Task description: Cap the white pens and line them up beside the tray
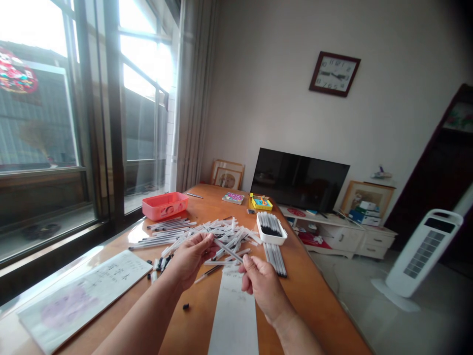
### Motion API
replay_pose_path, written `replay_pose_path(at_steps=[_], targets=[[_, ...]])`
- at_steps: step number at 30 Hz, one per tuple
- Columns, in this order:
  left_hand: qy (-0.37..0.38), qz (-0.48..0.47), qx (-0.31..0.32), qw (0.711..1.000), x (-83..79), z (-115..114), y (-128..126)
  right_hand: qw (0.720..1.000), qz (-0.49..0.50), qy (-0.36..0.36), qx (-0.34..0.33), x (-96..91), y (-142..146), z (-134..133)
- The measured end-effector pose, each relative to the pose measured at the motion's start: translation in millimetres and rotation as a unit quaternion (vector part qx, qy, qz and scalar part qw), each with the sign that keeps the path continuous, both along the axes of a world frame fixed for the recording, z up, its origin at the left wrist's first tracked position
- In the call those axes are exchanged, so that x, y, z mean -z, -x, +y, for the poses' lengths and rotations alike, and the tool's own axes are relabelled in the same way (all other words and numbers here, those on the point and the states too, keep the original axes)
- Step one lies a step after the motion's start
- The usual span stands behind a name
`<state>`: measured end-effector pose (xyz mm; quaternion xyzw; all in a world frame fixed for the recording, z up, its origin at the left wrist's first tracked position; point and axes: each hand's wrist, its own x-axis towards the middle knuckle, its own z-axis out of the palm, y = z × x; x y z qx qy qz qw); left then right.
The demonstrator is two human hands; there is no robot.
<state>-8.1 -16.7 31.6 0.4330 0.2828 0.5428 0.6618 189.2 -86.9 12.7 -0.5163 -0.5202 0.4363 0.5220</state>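
Between my two hands a slim translucent pen [228, 250] slants down to the right. My left hand [194, 254] pinches its upper end, and the fingers of my right hand [260, 281] are closed on its lower end. Just beyond them spreads a loose heap of clear pen barrels [236, 235]. Black pen caps [164, 264] lie left of my left hand, and one single cap [185, 306] sits nearer to me. Under my right hand is a long white paper strip [232, 325] with handwriting.
A white tray [281, 240] of pens stands right of the heap, with a row of pens [275, 259] before it. At the back left is a red plastic box [162, 207]. A notebook [84, 301] lies at left; a yellow box [260, 202] is at the far end.
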Motion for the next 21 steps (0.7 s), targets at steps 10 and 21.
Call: replay_pose_path(at_steps=[10,21], targets=[[0.031,-0.023,0.016,0.999,-7.5,-5.2,-3.0,0.999,0.027,0.013,0.017,-5.2,2.5,-1.7],[0.036,-0.03,0.035,0.998,-2.4,0.2,-0.5,0.998,0.049,-0.043,0.012,-2.2,-0.2,0.4]])
